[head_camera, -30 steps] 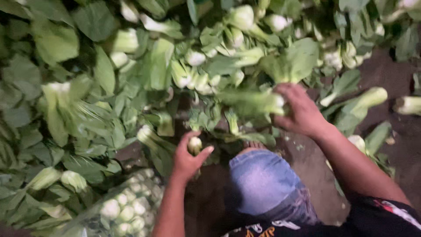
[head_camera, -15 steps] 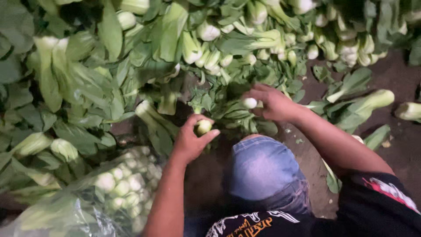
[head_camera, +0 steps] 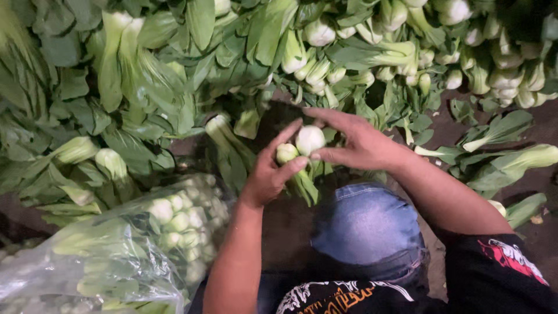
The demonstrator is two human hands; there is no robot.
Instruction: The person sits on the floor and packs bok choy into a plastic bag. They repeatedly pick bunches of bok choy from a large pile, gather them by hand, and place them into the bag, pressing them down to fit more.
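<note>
Right now the left hand [head_camera: 268, 174] pinches a small bok choy [head_camera: 286, 153] while the right hand [head_camera: 356, 142] grips a larger bok choy [head_camera: 310, 139] beside it, above the heaped greens [head_camera: 174, 70]

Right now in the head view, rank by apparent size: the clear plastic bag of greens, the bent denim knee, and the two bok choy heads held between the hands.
1. Clear plastic bag, largest.
2. Denim knee.
3. The bok choy heads: the right hand's looks slightly bigger than the left hand's, too close to rank.

Our left hand [head_camera: 270, 174] curls at centre frame, fingers pinched; our right hand [head_camera: 357, 142] meets it from the right, thumb and fingers closed, forearms angling up from below.
</note>
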